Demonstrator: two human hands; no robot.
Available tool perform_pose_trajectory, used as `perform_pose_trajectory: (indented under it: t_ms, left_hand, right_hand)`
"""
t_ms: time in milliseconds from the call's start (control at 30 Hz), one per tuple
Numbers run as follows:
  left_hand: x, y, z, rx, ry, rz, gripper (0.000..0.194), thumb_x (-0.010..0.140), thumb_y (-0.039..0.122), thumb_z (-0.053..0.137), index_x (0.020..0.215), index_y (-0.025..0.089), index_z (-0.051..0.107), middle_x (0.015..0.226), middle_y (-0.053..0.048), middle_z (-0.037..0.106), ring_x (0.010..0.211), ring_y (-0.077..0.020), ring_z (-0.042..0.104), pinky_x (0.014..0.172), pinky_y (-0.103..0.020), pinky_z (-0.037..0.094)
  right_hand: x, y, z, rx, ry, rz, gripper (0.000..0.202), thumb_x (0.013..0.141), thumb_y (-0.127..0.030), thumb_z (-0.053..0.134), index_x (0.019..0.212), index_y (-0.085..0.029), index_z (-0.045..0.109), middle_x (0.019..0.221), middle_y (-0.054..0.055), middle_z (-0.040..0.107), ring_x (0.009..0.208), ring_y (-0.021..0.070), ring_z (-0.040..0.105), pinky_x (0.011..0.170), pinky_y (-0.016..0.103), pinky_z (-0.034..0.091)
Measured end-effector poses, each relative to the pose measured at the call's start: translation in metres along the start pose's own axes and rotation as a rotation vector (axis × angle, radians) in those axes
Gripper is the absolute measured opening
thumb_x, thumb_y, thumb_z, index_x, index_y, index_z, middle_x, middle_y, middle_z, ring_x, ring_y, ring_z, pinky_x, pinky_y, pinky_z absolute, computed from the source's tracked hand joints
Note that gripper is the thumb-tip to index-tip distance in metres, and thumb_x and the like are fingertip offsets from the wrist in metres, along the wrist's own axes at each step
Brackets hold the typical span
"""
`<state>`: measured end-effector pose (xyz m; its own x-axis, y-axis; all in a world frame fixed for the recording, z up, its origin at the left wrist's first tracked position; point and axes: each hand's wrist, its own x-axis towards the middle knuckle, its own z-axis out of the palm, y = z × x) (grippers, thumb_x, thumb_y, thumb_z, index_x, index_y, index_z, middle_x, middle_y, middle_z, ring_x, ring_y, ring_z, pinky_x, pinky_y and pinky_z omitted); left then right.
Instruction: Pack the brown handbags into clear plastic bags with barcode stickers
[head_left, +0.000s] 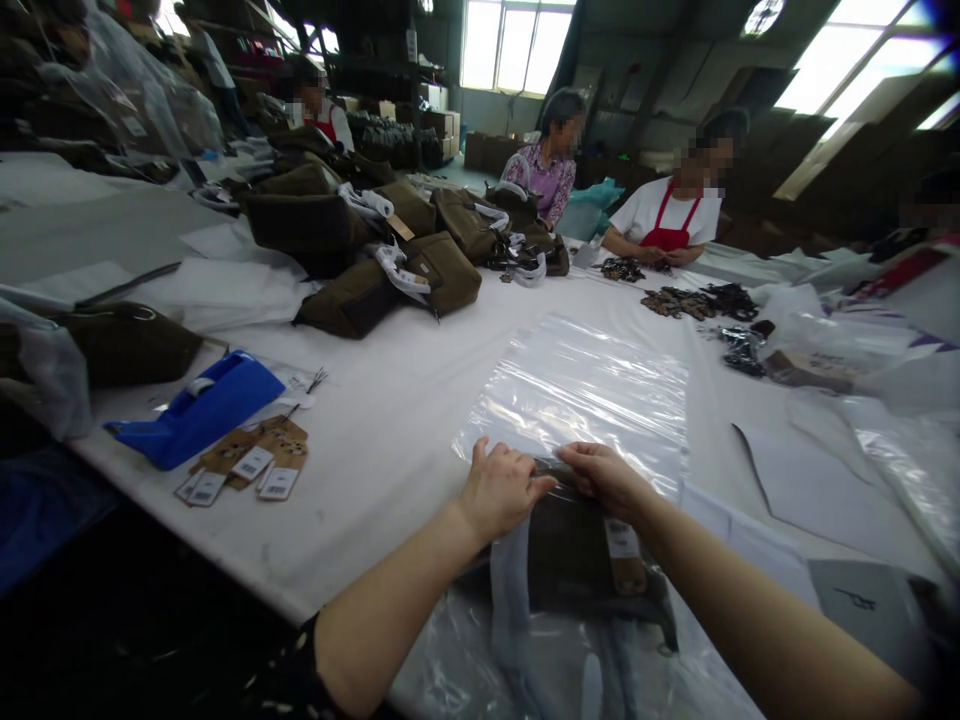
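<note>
A dark olive bag (566, 560) lies inside a clear plastic bag (465, 640) at the near edge of the table, with a tagged strip of brown card showing through. My left hand (504, 490) is closed on the top of the plastic, its thumb pointing right. Close beside it, my right hand (604, 478) pinches the same upper edge of the plastic. Beyond both hands, flat clear plastic bags (577, 385) lie on the white table (375, 420).
To the left are a blue tape dispenser (202, 405) and cardboard tags (277, 455). Olive bags (442, 270) are heaped farther back. Dark straps or small parts (679, 300) lie at the back right, near a person in a red apron (667, 225). White sheets (802, 480) lie right.
</note>
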<state>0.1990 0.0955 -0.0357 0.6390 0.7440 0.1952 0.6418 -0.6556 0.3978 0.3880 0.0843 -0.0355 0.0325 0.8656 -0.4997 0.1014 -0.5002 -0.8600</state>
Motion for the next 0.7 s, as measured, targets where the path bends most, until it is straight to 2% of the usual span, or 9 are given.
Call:
perform_pose_trajectory:
  t_ms: [133,233,333,433,600,700]
  left_hand:
    - [-0.021,0.005,0.0,0.12,0.012,0.092,0.033,0.078,0.046,0.061,0.094,0.017,0.06,0.09,-0.007,0.063,0.097,-0.0247,0.053,0.107,-0.055,0.013]
    - [-0.044,0.006,0.008,0.124,0.095,0.097,0.032,0.081,0.039,0.058,0.106,0.018,0.057,0.104,-0.008,0.062,0.105,-0.0249,0.051,0.108,-0.056,0.008]
    - [-0.056,0.006,0.021,0.128,0.184,0.098,0.029,0.085,0.037,0.053,0.107,0.017,0.057,0.113,-0.01,0.06,0.112,-0.026,0.048,0.108,-0.057,0.008]
    - [-0.059,0.006,0.03,0.121,0.237,0.076,0.027,0.086,0.036,0.051,0.104,0.017,0.058,0.116,-0.011,0.059,0.115,-0.0261,0.047,0.108,-0.057,0.011]
    - [-0.063,0.006,0.034,0.098,0.267,0.013,0.027,0.086,0.038,0.049,0.103,0.019,0.06,0.114,-0.012,0.056,0.115,-0.0265,0.046,0.107,-0.055,0.018]
    - [-0.067,0.004,0.035,0.099,0.293,0.018,0.027,0.085,0.038,0.051,0.105,0.02,0.06,0.113,-0.01,0.057,0.115,-0.0268,0.045,0.107,-0.054,0.017]
  right_hand:
    - [0.0,0.001,0.003,-0.09,-0.044,0.029,0.042,0.06,-0.055,0.069,0.061,-0.019,0.048,0.037,-0.01,0.033,0.034,0.0042,0.025,0.036,0.021,0.015]
    - [0.0,0.001,0.007,-0.164,-0.075,0.069,0.037,0.061,-0.05,0.07,0.06,-0.018,0.05,0.037,-0.01,0.033,0.033,0.0043,0.026,0.034,0.021,0.016]
    - [0.001,-0.001,0.016,-0.248,-0.107,0.103,0.034,0.062,-0.046,0.07,0.06,-0.018,0.051,0.037,-0.009,0.034,0.032,0.0044,0.026,0.033,0.021,0.015]
    - [0.003,-0.006,0.026,-0.329,-0.124,0.125,0.031,0.064,-0.044,0.069,0.06,-0.018,0.052,0.038,-0.008,0.039,0.033,0.0048,0.028,0.033,0.021,0.017]
    - [0.01,-0.013,0.035,-0.474,-0.096,0.137,0.027,0.066,-0.04,0.067,0.058,-0.018,0.054,0.04,-0.007,0.04,0.035,0.0051,0.03,0.035,0.021,0.022]
    - [0.014,-0.013,0.04,-0.573,-0.059,0.134,0.027,0.066,-0.04,0.066,0.057,-0.018,0.054,0.041,-0.006,0.041,0.037,0.0066,0.033,0.037,0.022,0.025]
